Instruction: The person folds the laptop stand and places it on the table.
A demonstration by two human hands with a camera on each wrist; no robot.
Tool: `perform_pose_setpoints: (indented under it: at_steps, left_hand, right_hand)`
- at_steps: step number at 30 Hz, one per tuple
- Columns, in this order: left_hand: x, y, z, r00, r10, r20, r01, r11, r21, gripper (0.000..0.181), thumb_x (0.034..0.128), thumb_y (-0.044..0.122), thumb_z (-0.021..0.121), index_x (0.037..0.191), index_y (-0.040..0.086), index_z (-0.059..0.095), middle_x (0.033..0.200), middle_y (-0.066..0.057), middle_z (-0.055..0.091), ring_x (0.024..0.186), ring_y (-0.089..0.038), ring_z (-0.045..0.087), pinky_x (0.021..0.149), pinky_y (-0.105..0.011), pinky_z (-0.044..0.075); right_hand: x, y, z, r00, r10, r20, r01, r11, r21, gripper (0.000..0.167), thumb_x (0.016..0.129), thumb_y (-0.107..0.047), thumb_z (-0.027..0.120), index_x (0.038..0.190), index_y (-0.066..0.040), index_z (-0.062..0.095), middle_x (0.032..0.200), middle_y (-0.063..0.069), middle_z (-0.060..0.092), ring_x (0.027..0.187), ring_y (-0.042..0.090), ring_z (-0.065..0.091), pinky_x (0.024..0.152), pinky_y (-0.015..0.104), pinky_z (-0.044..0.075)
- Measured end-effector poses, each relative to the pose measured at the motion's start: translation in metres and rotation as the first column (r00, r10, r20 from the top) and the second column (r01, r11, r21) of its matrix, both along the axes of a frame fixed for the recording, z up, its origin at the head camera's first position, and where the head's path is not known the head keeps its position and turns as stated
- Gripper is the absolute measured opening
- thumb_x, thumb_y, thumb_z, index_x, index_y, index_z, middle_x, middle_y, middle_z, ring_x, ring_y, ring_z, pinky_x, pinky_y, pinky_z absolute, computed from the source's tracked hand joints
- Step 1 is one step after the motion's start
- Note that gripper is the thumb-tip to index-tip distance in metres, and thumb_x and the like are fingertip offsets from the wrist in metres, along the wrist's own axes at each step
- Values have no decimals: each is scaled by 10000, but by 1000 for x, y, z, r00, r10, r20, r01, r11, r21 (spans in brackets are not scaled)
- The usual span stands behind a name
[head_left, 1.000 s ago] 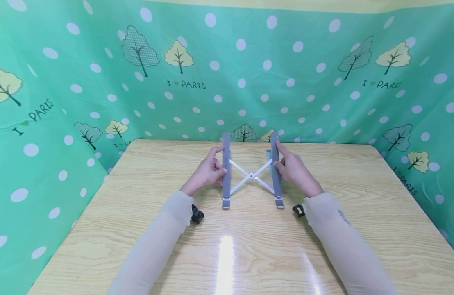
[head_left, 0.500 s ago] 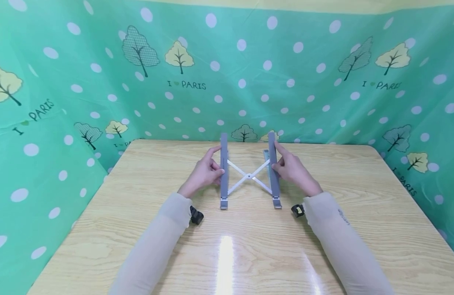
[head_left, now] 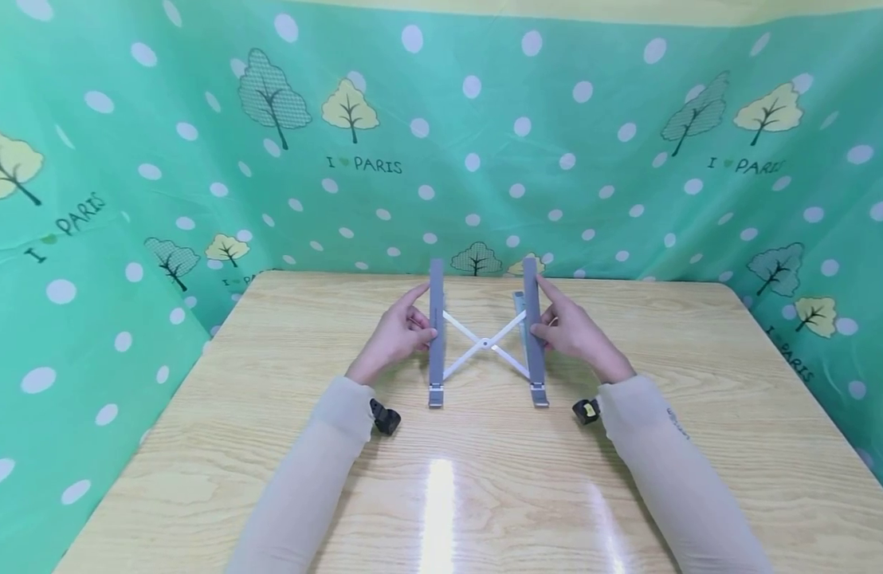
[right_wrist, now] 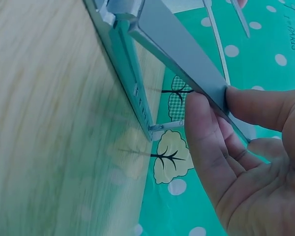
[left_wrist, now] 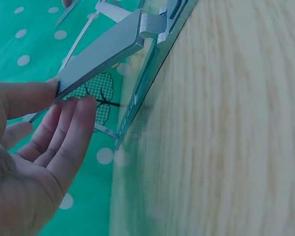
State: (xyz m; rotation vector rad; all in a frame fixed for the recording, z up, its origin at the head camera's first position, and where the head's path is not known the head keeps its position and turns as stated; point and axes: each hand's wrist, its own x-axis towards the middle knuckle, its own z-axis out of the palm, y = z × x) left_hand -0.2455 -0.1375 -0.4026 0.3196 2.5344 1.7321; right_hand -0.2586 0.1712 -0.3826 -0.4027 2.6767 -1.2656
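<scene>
A grey folding laptop stand (head_left: pixel 437 359) is spread out on the table, its two long side arms joined by a pale X-shaped brace (head_left: pixel 486 344). My left hand (head_left: pixel 396 333) pinches the left arm between thumb and fingers. On the other side, my right hand (head_left: pixel 572 327) holds the right arm the same way. In the left wrist view, the raised arm (left_wrist: pixel 101 54) slopes up from a hinge above a base rail (left_wrist: pixel 146 83). The right wrist view shows the matching arm (right_wrist: pixel 182 46) and its rail (right_wrist: pixel 130 73). Small lips bend up at the near ends.
The stand sits toward the back of a wooden table (head_left: pixel 499 470). A green dotted cloth (head_left: pixel 484 127) hangs behind it and along both sides. Black wrist camera mounts (head_left: pixel 386 418) jut inward from both cuffs.
Over the second the stand has shifted slightly left with both hands, mostly in the first half. The right wrist has since turned a little outward; both hands keep their hold.
</scene>
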Motion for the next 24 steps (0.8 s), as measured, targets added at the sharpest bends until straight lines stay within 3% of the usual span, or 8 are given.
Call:
perform_pose_setpoints:
  at_steps: [7,17,24]
  left_hand:
    - [3,0,2,1000,-9,29,8,999,43,897,817,-112,653,1521,270,250,912,-159,564,738,-240,605,658,-422,586]
    - [2,-1,-1,1000,-14,13,14,999,29,885,825,-97,657,1526,249,242,851,-154,578,674,-263,618,603,-394,586]
    - [2,-1,-2,1000,-18,21,18,999,28,877,843,-77,655,1518,311,251,838,-154,581,637,-257,621,583,-386,585]
  right_hand:
    - [1,0,2,1000,4,15,-4,1000,-3,919,905,-14,604,1535,-341,20,888,158,566,732,294,625,665,443,576]
    - [2,1,2,998,18,68,-16,999,-27,952,898,23,601,1522,-387,10,899,187,547,709,299,638,640,424,586]
    - [2,3,1,996,30,85,-27,999,-35,956,901,28,590,1519,-392,-7,884,190,554,698,273,632,640,427,586]
